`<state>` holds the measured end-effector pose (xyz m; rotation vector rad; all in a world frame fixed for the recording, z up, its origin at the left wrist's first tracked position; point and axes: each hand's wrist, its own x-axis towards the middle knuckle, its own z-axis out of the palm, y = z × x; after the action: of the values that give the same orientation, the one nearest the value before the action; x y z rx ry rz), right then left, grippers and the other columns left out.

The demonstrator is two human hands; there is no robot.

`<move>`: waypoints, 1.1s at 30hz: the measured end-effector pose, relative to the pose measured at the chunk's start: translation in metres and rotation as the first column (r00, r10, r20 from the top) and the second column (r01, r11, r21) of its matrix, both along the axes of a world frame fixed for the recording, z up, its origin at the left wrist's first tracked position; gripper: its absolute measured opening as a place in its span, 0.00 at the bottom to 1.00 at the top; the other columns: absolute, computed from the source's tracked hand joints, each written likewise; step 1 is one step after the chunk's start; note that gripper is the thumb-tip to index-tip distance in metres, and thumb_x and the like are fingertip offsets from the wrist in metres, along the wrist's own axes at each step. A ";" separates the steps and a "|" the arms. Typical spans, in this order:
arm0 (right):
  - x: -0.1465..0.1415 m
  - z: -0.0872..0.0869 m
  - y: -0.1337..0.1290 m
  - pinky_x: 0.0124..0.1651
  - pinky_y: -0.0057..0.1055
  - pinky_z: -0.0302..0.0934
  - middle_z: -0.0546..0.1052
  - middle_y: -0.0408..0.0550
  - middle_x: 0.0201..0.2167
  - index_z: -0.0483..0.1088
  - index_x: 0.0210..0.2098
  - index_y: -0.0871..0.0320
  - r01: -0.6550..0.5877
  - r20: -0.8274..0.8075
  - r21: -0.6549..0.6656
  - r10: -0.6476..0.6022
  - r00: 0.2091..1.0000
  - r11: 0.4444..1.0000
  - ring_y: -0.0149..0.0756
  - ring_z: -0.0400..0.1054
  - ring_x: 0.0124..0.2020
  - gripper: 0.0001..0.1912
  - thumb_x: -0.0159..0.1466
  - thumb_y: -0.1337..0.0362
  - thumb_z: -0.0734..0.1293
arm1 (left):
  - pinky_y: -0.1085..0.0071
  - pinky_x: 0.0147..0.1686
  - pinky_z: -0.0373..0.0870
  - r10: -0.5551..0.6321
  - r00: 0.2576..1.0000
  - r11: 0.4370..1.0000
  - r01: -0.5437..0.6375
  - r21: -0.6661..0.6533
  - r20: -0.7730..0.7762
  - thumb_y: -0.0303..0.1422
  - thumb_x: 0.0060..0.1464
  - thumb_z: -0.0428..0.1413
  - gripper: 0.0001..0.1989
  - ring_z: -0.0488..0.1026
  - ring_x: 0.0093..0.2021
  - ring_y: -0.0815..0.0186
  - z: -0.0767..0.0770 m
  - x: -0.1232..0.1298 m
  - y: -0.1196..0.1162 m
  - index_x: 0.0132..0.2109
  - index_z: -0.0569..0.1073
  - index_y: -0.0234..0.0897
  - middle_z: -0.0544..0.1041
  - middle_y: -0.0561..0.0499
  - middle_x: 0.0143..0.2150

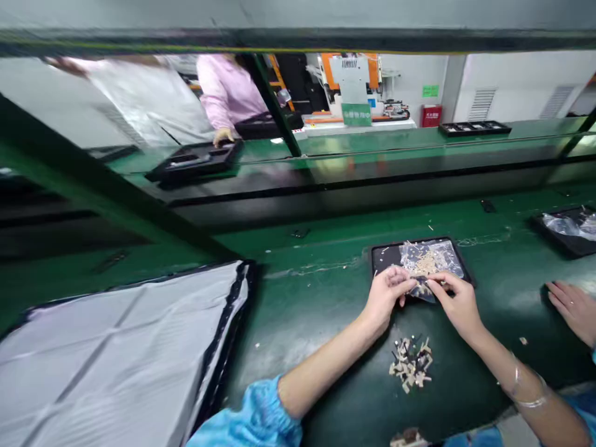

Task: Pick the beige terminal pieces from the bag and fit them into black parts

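My left hand point(387, 293) and my right hand point(457, 303) meet at the near edge of a black tray point(378, 259), fingertips pinched. Whatever sits between the fingers is too small to make out. A clear plastic bag point(449, 254) lies in the tray, and its near end hangs below my fingers. On the bag is a heap of small beige pieces point(426, 261). Closer to me, a loose pile of small beige and black parts point(412, 365) lies on the green table point(298, 329).
A large grey padded sheet with dark edges point(125, 347) covers the left. Another person's hand point(575, 307) rests at the right, below a second tray point(565, 239) holding plastic. Across a raised ledge point(354, 164), blurred people handle a black tray point(198, 161). A green post point(116, 198) slants down leftward.
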<state>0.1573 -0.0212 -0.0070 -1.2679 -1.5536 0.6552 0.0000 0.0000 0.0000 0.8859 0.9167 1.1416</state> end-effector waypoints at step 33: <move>0.002 0.001 0.005 0.27 0.28 0.58 0.73 0.44 0.22 0.69 0.22 0.58 -0.167 -0.053 -0.252 0.158 0.986 0.953 0.31 0.64 0.23 0.10 0.54 0.59 0.68 | 0.80 0.17 0.57 -0.180 0.982 0.983 0.182 -0.027 0.059 0.31 0.35 0.67 0.19 0.63 0.20 0.77 0.004 0.000 0.002 0.28 0.63 0.34 0.69 0.56 0.24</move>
<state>0.1592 -0.0159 -0.0063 -1.3180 -1.5952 1.0043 -0.0001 0.0019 0.0035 0.8876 0.7899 0.9872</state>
